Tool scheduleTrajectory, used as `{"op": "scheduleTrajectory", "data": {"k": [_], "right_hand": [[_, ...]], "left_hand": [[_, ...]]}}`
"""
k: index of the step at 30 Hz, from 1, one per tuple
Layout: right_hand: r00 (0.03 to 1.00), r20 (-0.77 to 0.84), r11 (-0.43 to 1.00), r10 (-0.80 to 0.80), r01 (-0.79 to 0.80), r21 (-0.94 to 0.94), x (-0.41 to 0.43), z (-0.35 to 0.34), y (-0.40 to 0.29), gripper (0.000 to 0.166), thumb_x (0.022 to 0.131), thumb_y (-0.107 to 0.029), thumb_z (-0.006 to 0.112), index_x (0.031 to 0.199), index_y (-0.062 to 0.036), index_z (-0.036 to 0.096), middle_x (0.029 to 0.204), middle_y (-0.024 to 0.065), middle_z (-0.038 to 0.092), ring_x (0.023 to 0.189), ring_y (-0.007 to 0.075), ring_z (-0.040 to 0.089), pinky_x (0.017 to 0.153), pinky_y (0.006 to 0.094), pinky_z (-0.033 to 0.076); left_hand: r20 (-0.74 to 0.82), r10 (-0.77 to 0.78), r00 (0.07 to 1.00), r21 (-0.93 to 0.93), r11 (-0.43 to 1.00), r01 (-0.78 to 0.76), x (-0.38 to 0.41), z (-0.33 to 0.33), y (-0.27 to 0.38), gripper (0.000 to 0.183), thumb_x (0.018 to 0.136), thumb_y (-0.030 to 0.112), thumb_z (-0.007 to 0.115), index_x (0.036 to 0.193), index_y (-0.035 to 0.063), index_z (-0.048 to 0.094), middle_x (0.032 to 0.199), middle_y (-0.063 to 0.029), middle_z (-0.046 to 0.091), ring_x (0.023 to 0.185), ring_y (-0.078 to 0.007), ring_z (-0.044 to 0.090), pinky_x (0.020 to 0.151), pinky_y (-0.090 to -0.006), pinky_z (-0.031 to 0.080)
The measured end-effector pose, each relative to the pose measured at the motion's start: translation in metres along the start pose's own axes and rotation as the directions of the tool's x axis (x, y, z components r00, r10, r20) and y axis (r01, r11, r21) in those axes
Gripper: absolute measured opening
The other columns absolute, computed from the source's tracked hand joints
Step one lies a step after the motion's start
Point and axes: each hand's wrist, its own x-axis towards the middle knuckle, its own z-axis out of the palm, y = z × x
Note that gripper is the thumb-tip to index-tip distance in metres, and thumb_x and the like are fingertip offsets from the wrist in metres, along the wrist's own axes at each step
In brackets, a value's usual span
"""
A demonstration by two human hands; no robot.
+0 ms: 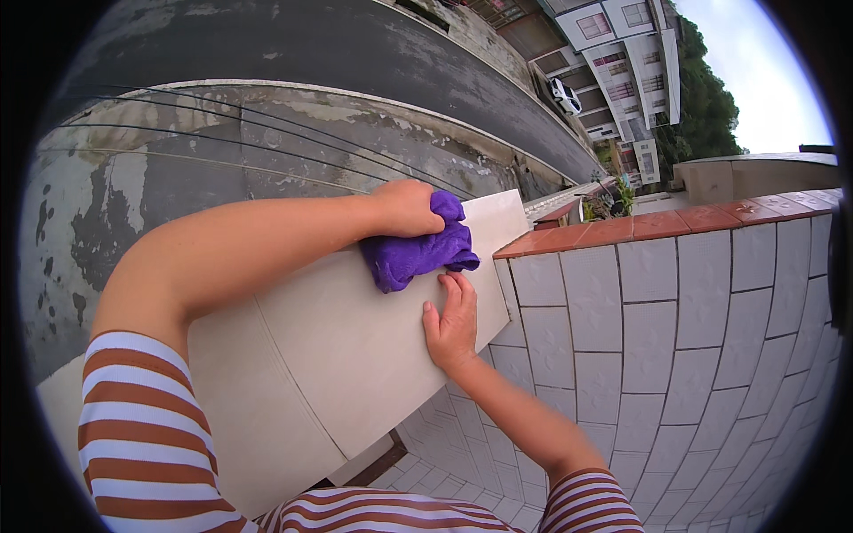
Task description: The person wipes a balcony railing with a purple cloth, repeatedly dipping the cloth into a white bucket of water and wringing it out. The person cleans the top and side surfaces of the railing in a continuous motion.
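Note:
A crumpled purple cloth (pixel 421 256) lies on a pale, smooth ledge (pixel 320 320), near its far end. My left hand (pixel 408 208) is closed on the upper part of this cloth and presses it down by the ledge's outer edge. Just below it, my right hand (pixel 455 323) rests on the ledge near its inner edge, with the thumb apart from the fingers. Its fingertips come up to the lower edge of the cloth; whether they touch it I cannot tell.
A white-tiled wall (pixel 646 320) capped with red tiles (pixel 660 225) meets the ledge on the right. Beyond the outer edge is a drop to a paved road (pixel 320 53), with several cables (pixel 233 140) between. A white car (pixel 565 96) and buildings (pixel 620 66) stand farther off.

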Motion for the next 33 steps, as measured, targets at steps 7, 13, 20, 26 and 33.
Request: {"op": "scheduleTrajectory", "data": {"k": [7, 13, 20, 26, 33], "right_hand": [[1.000, -0.024, 0.999, -0.006, 0.008, 0.050, 0.002, 0.005, -0.002, 0.047, 0.081, -0.017, 0.058, 0.122, 0.0002, 0.045, 0.126, 0.0181, 0.041, 0.115, 0.0345, 0.041, 0.098, 0.0422, 0.035], [1.000, -0.023, 0.999, 0.013, -0.013, 0.030, -0.006, 0.007, 0.007, 0.043, 0.084, -0.020, 0.055, 0.122, -0.0015, 0.046, 0.127, 0.0170, 0.042, 0.115, 0.0333, 0.040, 0.098, 0.0414, 0.035], [0.997, -0.076, 0.999, -0.034, 0.032, -0.029, -0.003, 0.015, 0.004, 0.041, 0.086, -0.025, 0.054, 0.120, -0.0023, 0.047, 0.125, 0.0166, 0.044, 0.115, 0.0323, 0.042, 0.098, 0.0401, 0.036], [0.994, -0.106, 1.000, 0.005, -0.007, -0.012, -0.003, 0.020, 0.011, 0.042, 0.087, -0.031, 0.053, 0.120, -0.0047, 0.050, 0.129, 0.0145, 0.044, 0.116, 0.0309, 0.043, 0.098, 0.0385, 0.038], [0.989, -0.105, 0.993, 0.107, -0.112, -0.036, -0.006, 0.019, 0.010, 0.043, 0.088, -0.037, 0.050, 0.122, -0.0103, 0.050, 0.130, 0.0088, 0.045, 0.119, 0.0255, 0.044, 0.099, 0.0366, 0.038]], "left_hand": [[0.067, -0.094, 0.993, -0.030, 0.995, 0.096, -0.164, -0.082, -0.029, 0.039, 0.066, 0.014, 0.059, 0.102, -0.0011, 0.060, 0.087, -0.0160, 0.065, 0.080, -0.0265, 0.060, 0.075, -0.0336, 0.048], [-0.020, -0.474, 0.880, -0.129, 0.875, 0.468, -0.313, -0.126, -0.035, 0.057, 0.059, 0.010, 0.051, 0.115, -0.0004, 0.055, 0.103, -0.0082, 0.060, 0.094, -0.0155, 0.055, 0.090, -0.0240, 0.039], [-0.426, -0.313, 0.849, 0.084, 0.921, 0.381, -0.383, -0.117, -0.065, 0.053, 0.070, 0.018, 0.053, 0.120, -0.0011, 0.053, 0.102, -0.0083, 0.061, 0.093, -0.0166, 0.055, 0.089, -0.0259, 0.041], [-0.514, -0.176, 0.840, 0.246, 0.907, 0.341, -0.377, -0.115, -0.076, 0.054, 0.071, 0.026, 0.054, 0.118, -0.0020, 0.054, 0.103, -0.0140, 0.063, 0.095, -0.0227, 0.058, 0.091, -0.0298, 0.041], [-0.491, -0.184, 0.851, 0.285, 0.890, 0.357, -0.369, -0.117, -0.075, 0.051, 0.072, 0.030, 0.055, 0.112, -0.0005, 0.057, 0.101, -0.0178, 0.064, 0.095, -0.0286, 0.060, 0.089, -0.0326, 0.042]]}}
